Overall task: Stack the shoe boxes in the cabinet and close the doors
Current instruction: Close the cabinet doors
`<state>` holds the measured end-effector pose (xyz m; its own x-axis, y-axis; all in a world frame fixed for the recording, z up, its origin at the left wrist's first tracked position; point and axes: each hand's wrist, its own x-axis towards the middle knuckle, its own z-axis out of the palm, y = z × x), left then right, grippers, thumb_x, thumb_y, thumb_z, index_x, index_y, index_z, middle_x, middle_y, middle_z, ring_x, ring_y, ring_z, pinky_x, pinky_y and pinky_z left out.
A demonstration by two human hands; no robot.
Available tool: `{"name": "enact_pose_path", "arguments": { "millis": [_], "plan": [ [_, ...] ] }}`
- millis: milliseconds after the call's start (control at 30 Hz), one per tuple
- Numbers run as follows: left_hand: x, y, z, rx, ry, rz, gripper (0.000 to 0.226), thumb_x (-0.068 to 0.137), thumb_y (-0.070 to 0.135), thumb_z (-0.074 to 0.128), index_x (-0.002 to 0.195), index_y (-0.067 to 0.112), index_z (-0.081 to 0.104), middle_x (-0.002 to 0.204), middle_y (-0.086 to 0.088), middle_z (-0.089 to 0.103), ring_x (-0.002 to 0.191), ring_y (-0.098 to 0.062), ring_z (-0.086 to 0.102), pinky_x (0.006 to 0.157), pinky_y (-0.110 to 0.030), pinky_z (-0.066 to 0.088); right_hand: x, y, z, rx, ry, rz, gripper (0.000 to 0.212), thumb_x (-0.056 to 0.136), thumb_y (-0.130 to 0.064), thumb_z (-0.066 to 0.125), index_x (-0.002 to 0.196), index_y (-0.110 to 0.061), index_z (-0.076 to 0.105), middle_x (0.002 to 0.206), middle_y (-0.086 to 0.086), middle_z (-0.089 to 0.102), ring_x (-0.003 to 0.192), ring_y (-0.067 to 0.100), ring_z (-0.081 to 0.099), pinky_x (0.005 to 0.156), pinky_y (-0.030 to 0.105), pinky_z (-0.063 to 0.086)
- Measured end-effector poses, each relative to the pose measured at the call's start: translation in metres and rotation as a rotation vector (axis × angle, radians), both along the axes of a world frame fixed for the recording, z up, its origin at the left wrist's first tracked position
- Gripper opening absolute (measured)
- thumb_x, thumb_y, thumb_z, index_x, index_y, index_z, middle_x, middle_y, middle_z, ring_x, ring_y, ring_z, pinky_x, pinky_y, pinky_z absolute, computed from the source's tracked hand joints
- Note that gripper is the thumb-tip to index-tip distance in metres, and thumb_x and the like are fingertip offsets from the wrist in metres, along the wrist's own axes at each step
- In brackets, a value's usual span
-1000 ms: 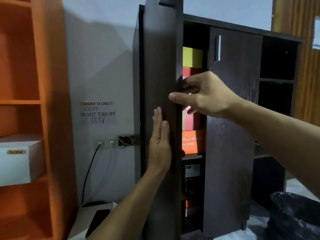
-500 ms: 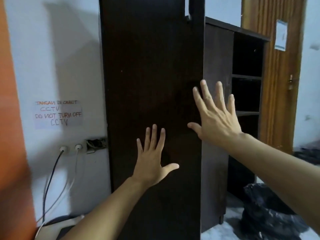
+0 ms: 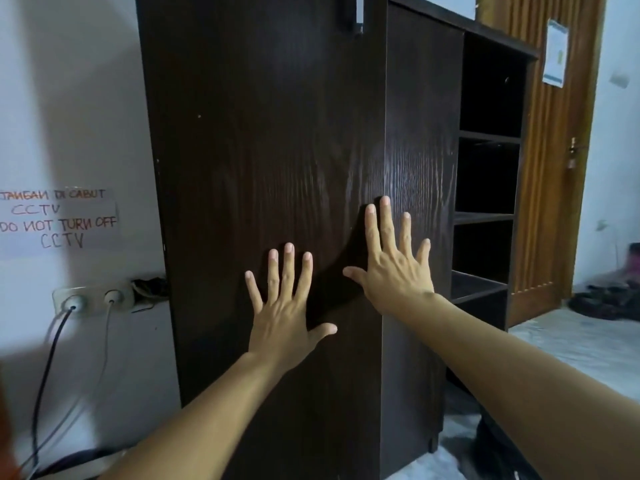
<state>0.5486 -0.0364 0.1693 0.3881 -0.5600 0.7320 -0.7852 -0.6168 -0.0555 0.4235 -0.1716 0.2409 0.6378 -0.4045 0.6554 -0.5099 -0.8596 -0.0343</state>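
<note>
- Two door panels front the dark cabinet [image 3: 426,36]: the left door [image 3: 263,140] and the right door [image 3: 420,133], meeting along a vertical seam, both apparently shut or nearly so.
- Two bare hands press flat on the doors. The left hand [image 3: 285,306] lies on the left door, fingers spread wide, thumb out to the right, holding nothing.
- The right hand [image 3: 394,268] sits higher, straddling the seam, fingers fanned upward, palm on the wood, likewise holding nothing.
- No shoe boxes show; the doors cover whatever the closed part contains.
- One slim handle [image 3: 351,12] is visible at the top of the left door beside the seam.
- To the right of the doors are four open shelf compartments [image 3: 488,174], dark inside.
- The cabinet's left side stands close to a white wall [image 3: 69,98], which carries one handwritten paper notice [image 3: 59,220] and two plugged sockets [image 3: 91,301] with cables trailing down.
- Open floor [image 3: 568,344] lies to the right, toward a ribbed wooden room door [image 3: 550,202].
- The panels are flat, rectangular, dark brown, with glossy wood-grain texture.
</note>
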Motion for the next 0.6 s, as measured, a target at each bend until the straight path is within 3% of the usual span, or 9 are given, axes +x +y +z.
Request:
{"name": "enact_pose_path", "arguments": {
  "millis": [300, 600],
  "plan": [
    [0.016, -0.018, -0.002, -0.018, -0.012, 0.084, 0.126, 0.068, 0.080, 0.054, 0.153, 0.019, -0.017, 0.158, -0.010, -0.030, 0.144, -0.033, -0.029, 0.112, -0.066, -0.010, 0.031, -0.024, 0.003, 0.003, 0.036, 0.040, 0.128, 0.075, -0.068, 0.063, 0.145, -0.020, -0.034, 0.151, 0.000, -0.043, 0.147, 0.039, -0.016, 0.114, 0.065, 0.015],
    [0.034, -0.028, -0.006, -0.089, -0.021, 0.167, 0.133, 0.063, 0.062, 0.076, 0.155, 0.013, -0.006, 0.160, -0.018, -0.017, 0.147, -0.036, -0.017, 0.114, -0.065, -0.004, 0.061, -0.037, 0.006, 0.085, 0.032, 0.114, 0.118, 0.082, -0.051, 0.068, 0.150, -0.024, -0.024, 0.156, -0.005, -0.034, 0.148, 0.039, -0.007, 0.113, 0.064, 0.021]
  ]
}}
